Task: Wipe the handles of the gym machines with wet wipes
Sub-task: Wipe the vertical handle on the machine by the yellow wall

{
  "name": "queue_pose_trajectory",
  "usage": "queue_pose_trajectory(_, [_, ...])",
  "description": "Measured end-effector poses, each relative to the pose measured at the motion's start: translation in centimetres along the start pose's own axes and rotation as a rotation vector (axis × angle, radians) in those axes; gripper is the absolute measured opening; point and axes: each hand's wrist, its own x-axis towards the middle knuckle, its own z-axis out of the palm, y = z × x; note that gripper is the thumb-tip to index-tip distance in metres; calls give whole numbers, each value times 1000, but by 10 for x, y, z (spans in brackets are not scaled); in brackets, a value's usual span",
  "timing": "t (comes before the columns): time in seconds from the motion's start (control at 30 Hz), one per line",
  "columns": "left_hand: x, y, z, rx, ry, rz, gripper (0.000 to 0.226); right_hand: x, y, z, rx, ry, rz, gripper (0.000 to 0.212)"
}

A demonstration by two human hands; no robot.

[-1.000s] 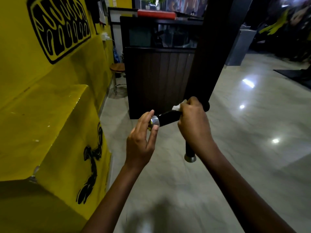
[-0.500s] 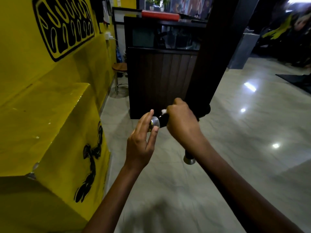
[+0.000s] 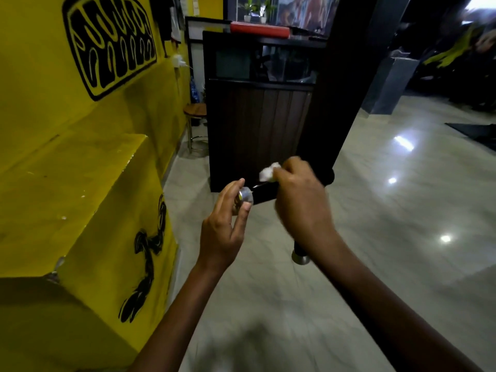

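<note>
A black machine handle [image 3: 264,194] with a silver end cap [image 3: 245,197] juts toward me at mid-frame. My left hand [image 3: 224,229] touches the cap's end with straight fingers. My right hand [image 3: 300,202] is curled over the handle's black grip and pinches a crumpled white wet wipe [image 3: 269,171], which sticks out above the knuckles. A second black handle with a silver cap [image 3: 300,257] hangs down below my right wrist, mostly hidden by it.
A yellow wall and yellow ledge [image 3: 80,183] with black graphics stand close on the left. A dark wooden counter [image 3: 257,130] and a stool [image 3: 196,111] lie ahead. A black machine post [image 3: 346,76] rises above the handles. Glossy tiled floor [image 3: 402,210] spreads right.
My right hand slid along the handle toward the cap, then back away from it, and the wipe now shows more above the fingers. My left hand stayed at the cap.
</note>
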Motion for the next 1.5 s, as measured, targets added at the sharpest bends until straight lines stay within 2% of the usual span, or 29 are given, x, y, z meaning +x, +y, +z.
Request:
queue_pose_trajectory(0.1, [0, 1, 0, 38, -4, 18, 45, -4, -12, 13, 115, -123, -203, 25])
queue_pose_trajectory(0.17, [0, 2, -1, 78, -3, 22, 46, -2, -5, 14, 34, -87, -246, 27])
queue_pose_trajectory(0.3, [1, 6, 0, 143, 0, 12, 45, 5, 15, 12, -235, -86, -129, 27])
queue_pose_trajectory(0.4, [1, 7, 0, 192, 6, 15, 42, 4, 22, 15, -361, -9, -60, 27])
queue_pose_trajectory(0.47, [1, 6, 0, 217, 12, 20, 40, -7, 23, 23, -339, 127, -69, 27])
queue_pose_trajectory(0.6, [3, 6, -1, 222, 11, 15, 39, -42, 32, 34, -202, 174, -17, 36])
queue_pose_trajectory(0.63, [4, 7, -1, 214, 9, 14, 39, -47, 36, 36, -103, 151, 30, 34])
queue_pose_trajectory(0.7, [8, 7, -4, 188, -8, 23, 38, -52, 43, 34, 251, 134, 200, 25])
queue_pose_trajectory(0.77, [13, 6, -7, 194, -38, 60, 38, -51, 42, 32, 590, 184, 501, 19])
queue_pose_trajectory(0.8, [15, 5, -8, 200, -59, 87, 39, -50, 40, 33, 800, 151, 684, 19])
queue_pose_trajectory(0.87, [15, 3, -7, 194, -108, 125, 41, -46, 33, 37, 1374, 38, 1010, 20])
queue_pose_trajectory(0.93, [13, 2, -4, 159, -125, 114, 41, -37, 27, 37, 1852, 28, 1180, 14])
queue_pose_trajectory(0.97, [12, 2, -2, 138, -118, 103, 40, -33, 25, 38, 1952, 63, 1192, 13])
queue_pose_trajectory(1.03, [11, 2, -1, 106, -96, 93, 38, -28, 16, 39, 1935, 47, 1138, 16])
queue_pose_trajectory(1.17, [10, 2, 1, 12, -58, 79, 37, -35, -4, 51, 1844, -314, 1065, 21])
queue_pose_trajectory(1.2, [10, 4, 1, -18, -54, 67, 37, -34, -4, 52, 1870, -332, 1064, 22])
queue_pose_trajectory(1.33, [9, 7, -1, -87, -53, 20, 43, -26, 2, 52, 2032, -162, 1094, 27])
queue_pose_trajectory(1.47, [9, 7, -2, -130, -59, 14, 57, -32, -18, 53, 2105, -410, 1064, 25])
queue_pose_trajectory(1.5, [10, 7, -2, -122, -61, 20, 57, -31, -18, 50, 2139, -425, 1075, 25])
